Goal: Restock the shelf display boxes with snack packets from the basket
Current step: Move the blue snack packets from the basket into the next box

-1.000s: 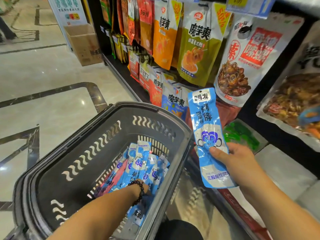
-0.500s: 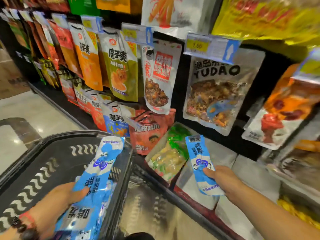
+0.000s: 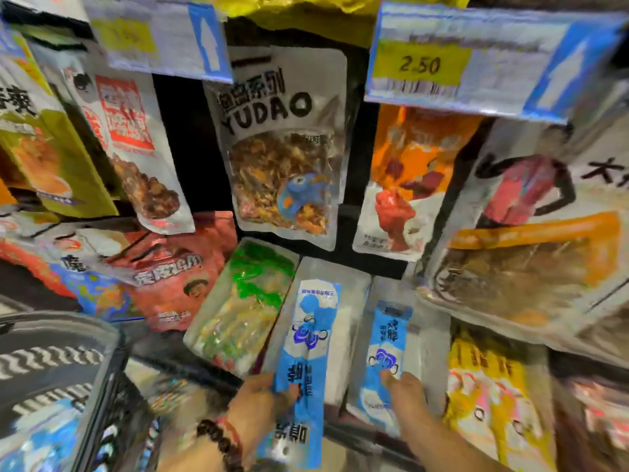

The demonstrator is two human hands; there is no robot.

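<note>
Both hands clamped on blue packets, left hand (image 3: 269, 400) on the long packet (image 3: 306, 362), right hand (image 3: 405, 396) on the short packet (image 3: 384, 356), each angled toward 12 o'clock over its own display box (image 3: 354, 294), likely to slide in; basket (image 3: 68, 362) at 8 o'clock.

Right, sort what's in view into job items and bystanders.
Job:
left hand, holding a blue packet
right hand, holding a second blue packet
grey display boxes
basket

Bystanders:
YUDAO pouch
green packet
2.50 price tag
</note>
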